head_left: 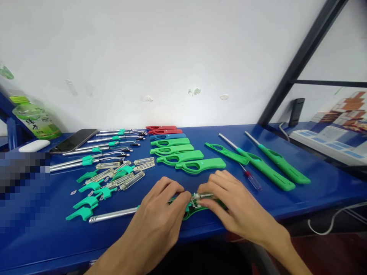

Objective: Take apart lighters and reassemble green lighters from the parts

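A long-necked lighter lies near the table's front edge, its metal tube pointing left and its open green half-shell partly covered by my fingers. My left hand is closed over the middle of this lighter, thumb and index finger pressed together by the white wires. From the right, my right hand grips a clear fuel tank between thumb and fingers, at the shell. Part of the shell and the tank's far end are hidden under that hand.
Green trigger pieces, clear tanks and metal tubes with wires lie to the left. Red, blue and green shells form a row behind my hands. Finished-looking green lighters and a screwdriver lie right; a phone and bottle stand left.
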Demonstrator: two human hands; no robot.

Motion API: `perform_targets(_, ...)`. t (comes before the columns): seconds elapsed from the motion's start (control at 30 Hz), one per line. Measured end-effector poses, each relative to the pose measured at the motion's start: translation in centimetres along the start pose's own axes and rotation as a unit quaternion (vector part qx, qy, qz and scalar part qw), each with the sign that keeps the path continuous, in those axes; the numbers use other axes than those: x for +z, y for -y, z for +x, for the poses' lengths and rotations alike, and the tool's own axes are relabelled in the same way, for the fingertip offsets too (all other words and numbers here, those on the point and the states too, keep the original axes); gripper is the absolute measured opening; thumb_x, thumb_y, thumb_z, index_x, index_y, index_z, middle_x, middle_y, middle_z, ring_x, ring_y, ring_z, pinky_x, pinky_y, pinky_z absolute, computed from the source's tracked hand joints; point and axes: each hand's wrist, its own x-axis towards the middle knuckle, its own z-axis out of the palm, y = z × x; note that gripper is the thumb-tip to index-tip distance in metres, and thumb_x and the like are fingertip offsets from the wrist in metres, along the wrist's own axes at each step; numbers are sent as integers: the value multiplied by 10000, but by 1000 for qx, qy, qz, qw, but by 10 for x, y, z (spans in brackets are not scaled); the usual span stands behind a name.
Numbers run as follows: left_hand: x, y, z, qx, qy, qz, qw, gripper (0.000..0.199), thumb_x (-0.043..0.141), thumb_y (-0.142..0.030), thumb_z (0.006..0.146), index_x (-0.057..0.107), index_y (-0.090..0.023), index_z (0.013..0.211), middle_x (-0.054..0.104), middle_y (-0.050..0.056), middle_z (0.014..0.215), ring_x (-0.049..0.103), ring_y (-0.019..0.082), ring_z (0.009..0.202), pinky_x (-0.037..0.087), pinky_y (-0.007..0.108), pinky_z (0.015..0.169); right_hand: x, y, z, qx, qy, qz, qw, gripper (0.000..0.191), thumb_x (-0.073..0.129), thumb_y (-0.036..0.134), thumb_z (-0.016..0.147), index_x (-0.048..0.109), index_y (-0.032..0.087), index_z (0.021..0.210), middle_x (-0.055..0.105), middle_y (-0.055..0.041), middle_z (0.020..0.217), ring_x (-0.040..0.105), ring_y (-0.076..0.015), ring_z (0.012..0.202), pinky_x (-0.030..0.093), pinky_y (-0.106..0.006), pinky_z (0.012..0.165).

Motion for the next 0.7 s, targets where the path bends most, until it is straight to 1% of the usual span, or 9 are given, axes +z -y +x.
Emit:
perform_targets(0.1, -3, 0, -1, -7, -10, 7, 1000, 211, 596, -42, 1031, 664, -167, 1187, 682, 53, 1040, 557, 202, 957, 532, 365, 846, 0, 0, 0, 14, -36, 13, 999, 105, 554, 276, 1134, 641, 234, 1094, 666, -13, 980, 577, -209, 895, 398, -398, 866)
perform_targets(0.17, -7, 1, -5, -25, -12, 25, 999, 275, 609, -106, 1050, 642, -165, 1317, 691, 70, 1124, 572, 218, 1033, 537, 386, 909, 1, 0, 0, 24, -44, 13, 999, 131, 560, 289, 1133, 669, 228, 1093, 672, -22, 998, 582, -213, 917, 402, -404, 870)
perform_targets(0.23, -11, 1, -12, -42, -10, 43, 998, 335, 600, -146, 1062, 615, -167, 1396, 685, 82, 1181, 577, 228, 1087, 534, 408, 960, 1, -1, 0, 31, -41, 8, 999, 160, 558, 296, 1134, 698, 225, 1103, 677, -32, 1020, 588, -219, 946, 407, -415, 889)
perform_targets(0.37, -15, 1, -22, -59, 5, 47, 997, 284, 604, -168, 1060, 645, -194, 1339, 680, 83, 1196, 578, 237, 1112, 549, 408, 939, 2, -2, -1, 41, -38, -3, 998, 192, 554, 303, 1137, 732, 232, 1128, 698, -35, 1032, 606, -220, 961, 419, -424, 914)
perform_targets(0.47, -15, 1, -21, -61, 13, 39, 997, 241, 609, -170, 1056, 661, -218, 1286, 685, 71, 1158, 589, 238, 1075, 557, 415, 911, 2, -2, -1, 45, -36, -2, 998, 164, 583, 314, 1128, 725, 247, 1174, 727, -28, 1049, 624, -222, 979, 425, -427, 928)
perform_targets(0.57, -15, -1, -17, -55, 16, 31, 998, 190, 600, -167, 1060, 667, -215, 1231, 682, 63, 1102, 594, 226, 1008, 559, 404, 877, 2, -2, -1, 48, -34, 7, 998, 122, 600, 310, 1121, 707, 252, 1134, 746, -22, 1056, 635, -222, 974, 433, -423, 915)
perform_targets(0.7, -16, -3, -16, -59, 22, 22, 998, 169, 584, -163, 1067, 657, -215, 1211, 663, 66, 1106, 596, 218, 1004, 563, 379, 867, 2, -2, 0, 48, -34, 9, 998, 120, 594, 293, 1121, 698, 249, 1081, 749, -31, 1049, 641, -224, 958, 446, -417, 891)
